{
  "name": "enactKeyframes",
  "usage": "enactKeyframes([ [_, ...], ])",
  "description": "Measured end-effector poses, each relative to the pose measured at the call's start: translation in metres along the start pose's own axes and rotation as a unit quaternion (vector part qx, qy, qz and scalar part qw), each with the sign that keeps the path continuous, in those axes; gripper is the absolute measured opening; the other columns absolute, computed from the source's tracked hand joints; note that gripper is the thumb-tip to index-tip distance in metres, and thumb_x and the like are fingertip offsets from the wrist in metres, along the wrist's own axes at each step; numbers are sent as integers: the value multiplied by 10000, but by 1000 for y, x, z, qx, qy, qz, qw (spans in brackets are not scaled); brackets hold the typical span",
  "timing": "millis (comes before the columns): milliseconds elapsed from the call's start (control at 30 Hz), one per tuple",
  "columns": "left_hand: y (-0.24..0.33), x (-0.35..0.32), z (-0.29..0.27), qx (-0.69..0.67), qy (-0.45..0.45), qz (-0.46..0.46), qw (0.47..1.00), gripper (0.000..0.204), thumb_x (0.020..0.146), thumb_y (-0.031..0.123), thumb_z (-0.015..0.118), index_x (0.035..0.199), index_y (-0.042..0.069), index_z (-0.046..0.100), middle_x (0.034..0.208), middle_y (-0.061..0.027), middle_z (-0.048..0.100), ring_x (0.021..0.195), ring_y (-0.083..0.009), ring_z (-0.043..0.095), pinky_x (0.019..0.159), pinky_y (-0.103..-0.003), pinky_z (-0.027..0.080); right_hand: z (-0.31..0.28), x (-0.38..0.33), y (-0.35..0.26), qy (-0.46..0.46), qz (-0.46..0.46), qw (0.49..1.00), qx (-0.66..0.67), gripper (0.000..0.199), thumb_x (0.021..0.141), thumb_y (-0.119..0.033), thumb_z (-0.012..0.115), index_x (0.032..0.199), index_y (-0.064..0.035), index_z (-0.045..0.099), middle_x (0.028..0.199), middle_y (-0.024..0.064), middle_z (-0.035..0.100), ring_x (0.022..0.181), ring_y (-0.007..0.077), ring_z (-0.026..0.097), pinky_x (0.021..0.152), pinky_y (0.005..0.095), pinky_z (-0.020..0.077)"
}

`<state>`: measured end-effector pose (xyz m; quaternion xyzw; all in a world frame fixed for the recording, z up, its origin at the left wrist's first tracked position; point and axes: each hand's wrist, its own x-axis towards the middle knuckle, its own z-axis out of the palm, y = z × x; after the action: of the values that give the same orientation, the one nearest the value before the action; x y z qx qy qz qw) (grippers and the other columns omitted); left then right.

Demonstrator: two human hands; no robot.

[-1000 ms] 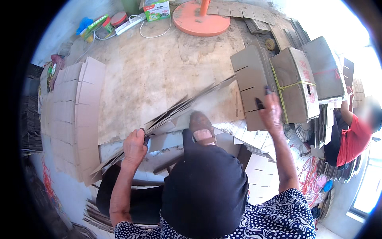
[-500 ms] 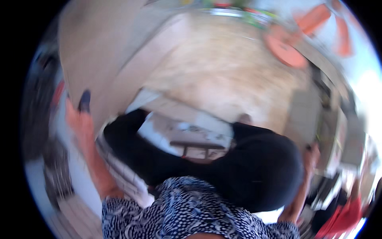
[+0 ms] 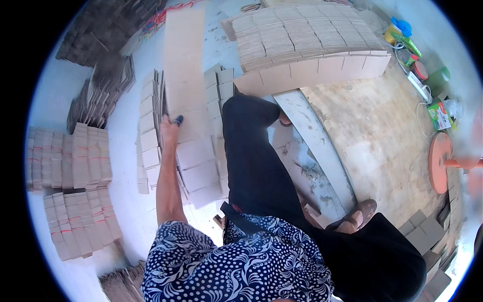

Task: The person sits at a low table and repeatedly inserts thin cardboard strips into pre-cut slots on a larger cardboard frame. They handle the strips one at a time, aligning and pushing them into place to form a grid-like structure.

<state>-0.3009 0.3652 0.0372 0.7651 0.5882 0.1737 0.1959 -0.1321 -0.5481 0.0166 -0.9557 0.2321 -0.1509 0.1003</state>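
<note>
My left hand is closed on the left edge of a long, pale cardboard strip, with a dark cover on the thumb, which lies on top. The strip stretches far ahead of the hand, and its near part is blurred. Under and beside it are stacks of slotted cardboard pieces on the floor, left of my leg. My right hand does not show in this view.
A large stack of slotted cardboard stands ahead, beside a wooden board. Tied cardboard bundles sit at the left. An orange round-based stand and a white power strip are at the right.
My view has swung to the left. The left hand now has the cardboard strip over the floor stacks. My right hand, seen earlier at the right, has left the picture.
</note>
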Motion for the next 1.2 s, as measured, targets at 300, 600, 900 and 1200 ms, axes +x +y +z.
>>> enactKeyframes([
  [300, 173, 18, 105, -99, -24, 352, 931, 317, 791, 85, 659, 1079, -11, 570, 1040, -221, 628, 1036, -374, 585, 899, -397, 448, 16, 23, -62, 6, -2, 984, 178, 240, 919, -70, 529, 1146, 7, 544, 997, 81, 592, 951, 196, 554, 798, 291, 454],
  [600, 435, -84, 232, -60, -108, 619, 775, 400, 732, 133, 696, 1091, 33, 551, 1158, -166, 540, 1148, -380, 467, 920, -446, 421, 47, 101, -289, -125, -107, 907, 387, 426, 987, -119, 447, 1367, 60, 371, 1307, 136, 498, 1171, 182, 444, 972, 258, 351],
  [900, 507, -44, 320, 97, -38, 662, 742, 317, 747, 142, 660, 1028, 59, 540, 1165, -172, 527, 1102, -389, 493, 875, -488, 428, 84, 174, -432, -313, -243, 780, 485, 690, 893, 68, 477, 1477, -2, 115, 1379, 139, 426, 1219, 163, 416, 1027, 277, 320],
  [1200, 528, -99, 316, 16, -307, 607, 733, 111, 767, 77, 576, 859, 28, 537, 856, -203, 616, 844, -407, 583, 729, -506, 442, 95, 163, -480, -188, -393, 817, 376, 742, 853, 124, 451, 1493, -89, 141, 1180, 159, 601, 1016, 202, 590, 894, 255, 420],
])
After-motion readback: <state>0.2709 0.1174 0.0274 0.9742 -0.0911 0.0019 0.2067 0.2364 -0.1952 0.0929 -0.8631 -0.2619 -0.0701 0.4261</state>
